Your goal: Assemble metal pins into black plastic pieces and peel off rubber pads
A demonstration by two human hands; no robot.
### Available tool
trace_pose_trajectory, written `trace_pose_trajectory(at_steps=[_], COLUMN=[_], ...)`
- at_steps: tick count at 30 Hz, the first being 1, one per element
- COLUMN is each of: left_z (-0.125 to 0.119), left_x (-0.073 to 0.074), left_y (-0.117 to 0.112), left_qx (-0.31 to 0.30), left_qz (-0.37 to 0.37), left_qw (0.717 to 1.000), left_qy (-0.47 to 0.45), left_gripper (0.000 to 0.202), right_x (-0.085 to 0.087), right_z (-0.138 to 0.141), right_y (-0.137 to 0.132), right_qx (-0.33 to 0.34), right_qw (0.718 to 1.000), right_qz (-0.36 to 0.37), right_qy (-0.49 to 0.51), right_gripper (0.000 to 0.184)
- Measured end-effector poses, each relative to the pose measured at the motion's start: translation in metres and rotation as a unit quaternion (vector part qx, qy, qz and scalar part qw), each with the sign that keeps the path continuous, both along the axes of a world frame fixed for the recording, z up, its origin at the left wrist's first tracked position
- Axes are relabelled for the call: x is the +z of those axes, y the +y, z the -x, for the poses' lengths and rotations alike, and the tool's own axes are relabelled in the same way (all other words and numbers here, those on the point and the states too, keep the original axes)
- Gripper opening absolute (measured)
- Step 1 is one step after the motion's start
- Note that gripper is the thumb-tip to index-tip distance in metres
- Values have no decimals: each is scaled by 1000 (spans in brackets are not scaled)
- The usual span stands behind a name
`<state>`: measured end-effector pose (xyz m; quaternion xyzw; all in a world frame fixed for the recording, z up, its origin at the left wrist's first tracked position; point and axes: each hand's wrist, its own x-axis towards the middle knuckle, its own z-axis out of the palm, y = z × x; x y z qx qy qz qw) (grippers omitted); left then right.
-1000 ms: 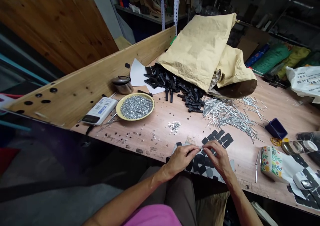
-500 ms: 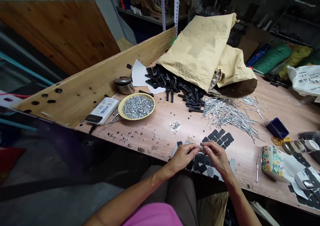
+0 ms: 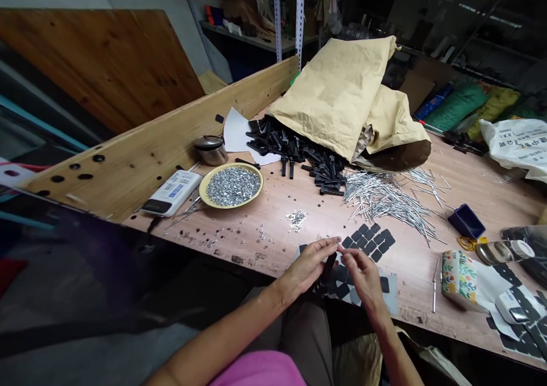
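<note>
At the near edge of the table, my left hand (image 3: 308, 265) is closed on a narrow black plastic piece (image 3: 328, 267), which sticks out below its fingers. My right hand (image 3: 361, 273) is pinched, its fingertips meeting those of the left. Whatever lies between the right fingertips is too small to name. Beneath both hands is a grey sheet (image 3: 390, 299) with black rounded pads on it. Just beyond the fingers, more black pads (image 3: 371, 239) lie in rows. A small heap of metal nuts or washers (image 3: 296, 219) sits farther forward.
A yellow bowl (image 3: 200, 191) of small metal parts stands left, beside a white scale-like device (image 3: 173, 192) and a metal pot (image 3: 211, 151). Black plastic pieces (image 3: 294, 149) spill from a paper sack (image 3: 333, 89). Metal rods (image 3: 384, 198), a blue box (image 3: 466, 222) and a jar (image 3: 498, 252) are to the right.
My hands have shifted at the fingertips, and the left fingers have straightened somewhat. The black piece now shows below the left hand. The whole view has moved slightly.
</note>
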<state>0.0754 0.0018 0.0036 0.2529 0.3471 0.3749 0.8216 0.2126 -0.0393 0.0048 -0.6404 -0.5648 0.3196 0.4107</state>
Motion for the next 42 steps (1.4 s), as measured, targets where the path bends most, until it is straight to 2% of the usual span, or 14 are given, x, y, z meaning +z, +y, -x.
trace_pose_trajectory(at_steps=[4,7,10,17,22,24,26,28,30,33,36,37,40,42], left_z=[-11,-17,-22,-34,-42,-39,-31,-16,1,27,43,45,45,43], left_x=[-5,-8,-9,-11,-19,-24,-30,-38,-49,-70,-89,-94,-100,-100], left_y=[-1,1,5,-5,-7,-6,-6,-7,-9,-9,-8,-7,-6,-6], left_qx=[56,117,110,65,34,31,45,81,138,228,255,257,262,256], left_qz=[-7,-42,-61,-108,-93,-80,-96,-138,-187,-248,-282,-290,-304,-310], left_qw=[998,991,988,986,990,990,985,969,938,879,844,836,816,811], left_qy=[15,57,85,104,103,109,135,188,257,336,378,389,416,425], left_gripper=[51,48,42,32,37,47,57,60,57,51,49,48,46,45], right_x=[-17,-20,-17,-19,-27,-29,-33,-37,-43,-54,-61,-61,-60,-61], right_z=[20,27,23,4,-29,-55,-86,-114,-132,-137,-130,-128,-128,-128], right_y=[-9,-11,-12,-19,-15,-4,12,27,34,29,18,17,21,25], right_qx=[-12,-36,-60,-44,-89,-117,-112,-74,-35,61,198,201,95,109], right_qw=[988,966,956,988,990,955,899,847,813,799,798,804,843,858], right_qz=[15,59,77,51,-56,-116,-159,-165,-146,-147,-194,-199,-162,-153], right_qy=[153,248,276,140,-97,-247,-392,-500,-562,-580,-535,-523,-505,-479], right_gripper=[29,25,29,28,26,24,24,25,27,30,31,32,37,38])
